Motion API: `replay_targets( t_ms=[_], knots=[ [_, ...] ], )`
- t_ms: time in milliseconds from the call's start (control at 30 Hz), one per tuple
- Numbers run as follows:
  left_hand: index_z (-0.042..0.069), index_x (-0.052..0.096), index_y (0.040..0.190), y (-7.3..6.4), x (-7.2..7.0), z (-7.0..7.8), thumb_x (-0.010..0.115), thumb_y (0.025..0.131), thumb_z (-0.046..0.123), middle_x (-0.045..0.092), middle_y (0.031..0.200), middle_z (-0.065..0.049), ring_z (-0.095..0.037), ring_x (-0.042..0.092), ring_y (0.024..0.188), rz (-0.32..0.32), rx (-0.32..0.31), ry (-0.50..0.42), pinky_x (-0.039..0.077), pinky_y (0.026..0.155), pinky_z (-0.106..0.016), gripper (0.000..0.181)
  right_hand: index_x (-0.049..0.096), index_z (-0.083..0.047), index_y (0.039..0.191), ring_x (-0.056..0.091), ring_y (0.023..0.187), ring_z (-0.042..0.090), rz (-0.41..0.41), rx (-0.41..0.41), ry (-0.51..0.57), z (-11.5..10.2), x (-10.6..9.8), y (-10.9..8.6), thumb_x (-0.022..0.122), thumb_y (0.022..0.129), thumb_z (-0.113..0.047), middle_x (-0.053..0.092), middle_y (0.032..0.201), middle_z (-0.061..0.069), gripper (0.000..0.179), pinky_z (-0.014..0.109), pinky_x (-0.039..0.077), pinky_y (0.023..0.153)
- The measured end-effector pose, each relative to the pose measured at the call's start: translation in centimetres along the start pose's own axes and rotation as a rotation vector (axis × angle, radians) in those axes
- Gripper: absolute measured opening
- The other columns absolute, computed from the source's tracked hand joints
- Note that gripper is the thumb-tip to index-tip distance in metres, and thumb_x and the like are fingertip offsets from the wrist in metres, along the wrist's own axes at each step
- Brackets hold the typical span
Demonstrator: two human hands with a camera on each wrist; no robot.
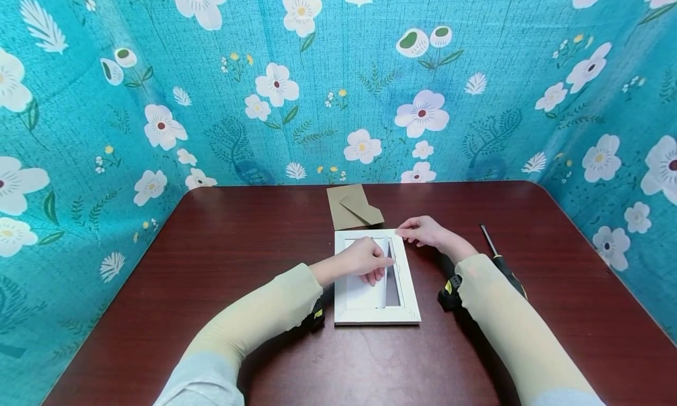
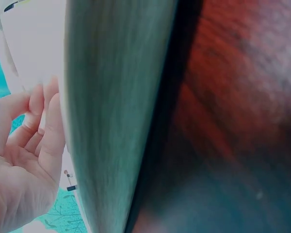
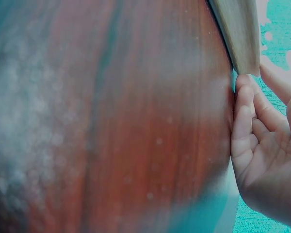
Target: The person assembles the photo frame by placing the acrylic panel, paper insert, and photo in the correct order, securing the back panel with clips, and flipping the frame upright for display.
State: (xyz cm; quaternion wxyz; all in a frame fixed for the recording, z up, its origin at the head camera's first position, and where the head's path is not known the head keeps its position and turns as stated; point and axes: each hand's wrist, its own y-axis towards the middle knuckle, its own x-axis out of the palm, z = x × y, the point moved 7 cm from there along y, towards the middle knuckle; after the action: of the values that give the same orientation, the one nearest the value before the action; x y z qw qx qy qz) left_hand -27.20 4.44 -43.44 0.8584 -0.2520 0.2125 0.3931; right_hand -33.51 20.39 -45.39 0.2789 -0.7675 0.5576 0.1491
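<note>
white frame point(image 1: 378, 320) lies with right hand point(image 1: 427, 232) pinching its corner, left hand point(image 1: 364, 257) pinching a sheet point(image 1: 362, 294).

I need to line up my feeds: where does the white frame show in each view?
Head: white frame just right of center, below mid-height, partly hidden by the left hand.
Left wrist: its side runs top to bottom, slightly left of center.
Right wrist: one end at upper right, touched by the right hand.
Shared landmark: the red table.
</note>
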Motion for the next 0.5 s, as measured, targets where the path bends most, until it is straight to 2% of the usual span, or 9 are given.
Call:
replay_targets(
  t_ms=[100,200,333,433,500],
  knots=[
    [0.005,0.064,0.060,0.0,0.1,-0.1,0.062,0.097,0.032,0.061,0.053,-0.003,-0.012,0.059,0.044,0.008,-0.017,0.003,0.052,0.046,-0.028,0.046,0.064,0.003,0.116,0.054,0.081,0.020,0.002,0.009,0.005,0.1,0.1,0.0,0.065,0.095,-0.027,0.063,0.089,0.008,0.037,0.028,0.049,0.066],
    [0.005,0.064,0.061,-0.2,-0.1,0.0,0.061,0.097,0.033,0.061,0.053,-0.003,-0.013,0.059,0.045,0.009,0.017,-0.007,0.052,0.047,-0.028,0.046,0.064,0.003,0.116,0.054,0.081,0.020,0.004,0.010,0.007,0.1,0.1,0.1,0.065,0.094,-0.027,0.063,0.088,0.008,0.037,0.028,0.049,0.065],
    [0.006,0.066,0.067,-0.9,-1.1,0.8,0.065,0.095,0.027,0.062,0.056,0.000,-0.011,0.060,0.049,0.026,0.173,0.052,0.050,0.049,-0.025,0.035,0.064,0.003,0.116,0.054,0.081,0.021,0.007,0.012,0.000,0.0,0.1,0.0,0.065,0.094,-0.027,0.063,0.089,0.008,0.037,0.028,0.049,0.066],
    [0.011,0.067,0.077,-1.8,-2.3,1.4,0.069,0.092,0.025,0.063,0.066,0.006,-0.008,0.060,0.061,0.067,0.299,0.206,0.048,0.058,-0.022,0.021,0.064,0.002,0.117,0.054,0.082,0.021,0.007,0.009,-0.010,-0.1,0.0,-0.1,0.065,0.094,-0.028,0.063,0.090,0.009,0.038,0.028,0.049,0.066],
    [0.013,0.067,0.086,-2.4,-2.9,1.5,0.070,0.091,0.026,0.065,0.076,0.007,-0.008,0.060,0.072,0.090,0.344,0.319,0.047,0.066,-0.021,0.014,0.064,0.002,0.117,0.054,0.082,0.021,0.009,0.010,-0.009,-0.1,0.0,-0.1,0.065,0.094,-0.028,0.063,0.090,0.009,0.038,0.027,0.049,0.066]
  ],
)
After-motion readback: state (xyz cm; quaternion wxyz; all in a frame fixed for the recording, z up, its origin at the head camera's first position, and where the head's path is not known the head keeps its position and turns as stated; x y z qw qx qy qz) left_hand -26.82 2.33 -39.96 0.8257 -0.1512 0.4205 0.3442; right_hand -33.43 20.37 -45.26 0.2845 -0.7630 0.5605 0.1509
